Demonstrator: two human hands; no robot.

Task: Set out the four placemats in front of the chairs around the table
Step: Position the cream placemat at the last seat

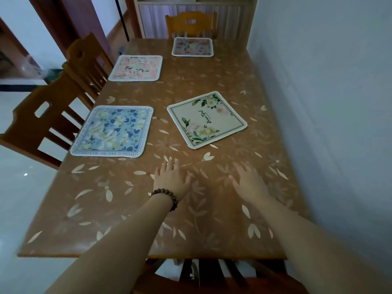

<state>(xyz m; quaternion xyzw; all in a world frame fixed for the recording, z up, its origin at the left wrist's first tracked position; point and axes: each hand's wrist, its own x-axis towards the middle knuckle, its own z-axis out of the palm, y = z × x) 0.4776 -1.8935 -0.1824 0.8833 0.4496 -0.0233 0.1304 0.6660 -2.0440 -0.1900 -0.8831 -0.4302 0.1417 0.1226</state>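
A cream placemat (206,119) with green leaves and script lies skewed near the middle of the brown leaf-patterned table (84,209). A blue floral placemat (112,131) lies at the left edge in front of a wooden chair (40,122). A pink floral placemat (136,68) lies further along the left edge before a second chair (87,60). A fourth, reddish floral placemat (192,46) lies at the far end before a third chair (191,23). My left hand (171,179), with a bead bracelet, and my right hand (249,181) hover open over the table, below the cream mat, holding nothing.
A pale wall (328,102) runs along the table's right side. A chair back (203,274) stands at the near edge below my arms. A cabinet (159,20) stands behind the far chair. White tiled floor (19,187) lies to the left.
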